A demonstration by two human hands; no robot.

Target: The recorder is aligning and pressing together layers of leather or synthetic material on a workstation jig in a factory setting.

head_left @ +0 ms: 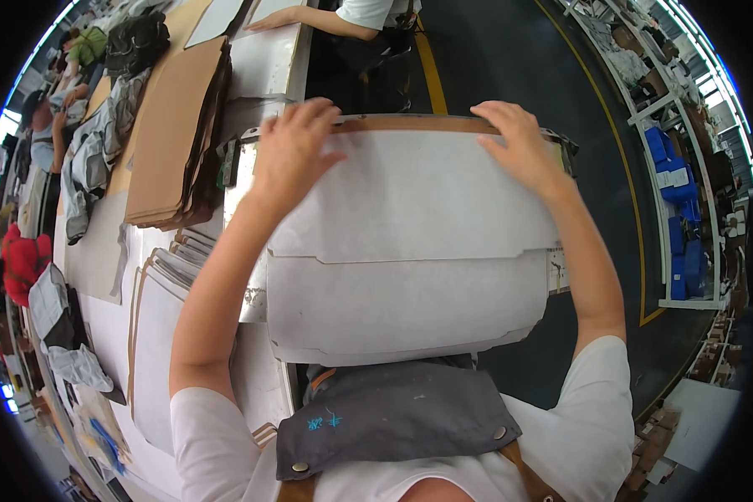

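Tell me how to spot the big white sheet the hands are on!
Find the long white table. Just right of it, the white sheet curves toward the person, with the left hand and right hand on its brown top edge. The stacked sheets nearby are brown.

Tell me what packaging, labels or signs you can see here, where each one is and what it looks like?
White cardboard sheet: centre, flat with a fold line, left hand and right hand on its far brown edge.
Brown cardboard stack: upper left, flat on the table.
Small label: at the sheet's right edge, pale, print too small to make out.
Blue boxes: right, on a white rack.
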